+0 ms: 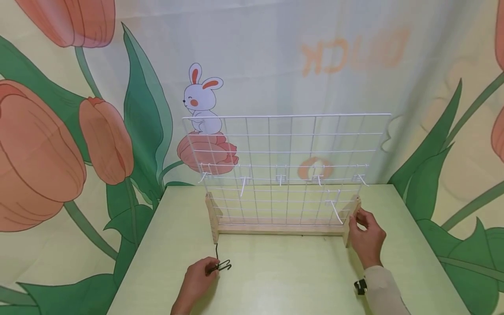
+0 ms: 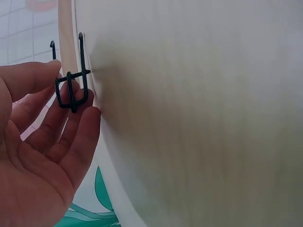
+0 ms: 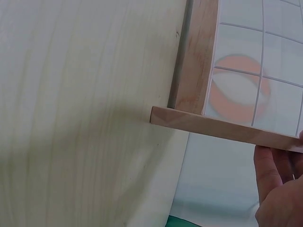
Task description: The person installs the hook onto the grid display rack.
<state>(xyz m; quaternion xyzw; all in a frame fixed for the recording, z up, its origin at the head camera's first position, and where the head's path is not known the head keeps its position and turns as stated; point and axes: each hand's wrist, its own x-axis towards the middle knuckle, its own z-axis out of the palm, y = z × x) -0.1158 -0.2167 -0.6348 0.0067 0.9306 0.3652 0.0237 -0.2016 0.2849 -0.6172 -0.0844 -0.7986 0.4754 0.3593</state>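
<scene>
A white wire grid panel [image 1: 291, 151] stands upright in a wooden stand [image 1: 281, 229]. Several white hooks hang on its wires; one, a long hook [image 1: 335, 212], sits lower at the right. Near the stand's left foot, my left hand [image 1: 198, 280] pinches a black wire hook [image 2: 72, 90] between thumb and fingers. Its two bent prongs point away from the palm in the left wrist view. At the opposite end, my right hand [image 1: 368, 236] grips the stand's right wooden upright [image 3: 222, 129] with thumb and fingertips. Part of those fingers falls outside the right wrist view.
The stand rests on a pale wood-grain table [image 1: 275, 280]. Behind and beside the table hangs a cloth [image 1: 275, 57] printed with tulips and a rabbit. A small black object [image 1: 360, 287] is at the right sleeve's cuff.
</scene>
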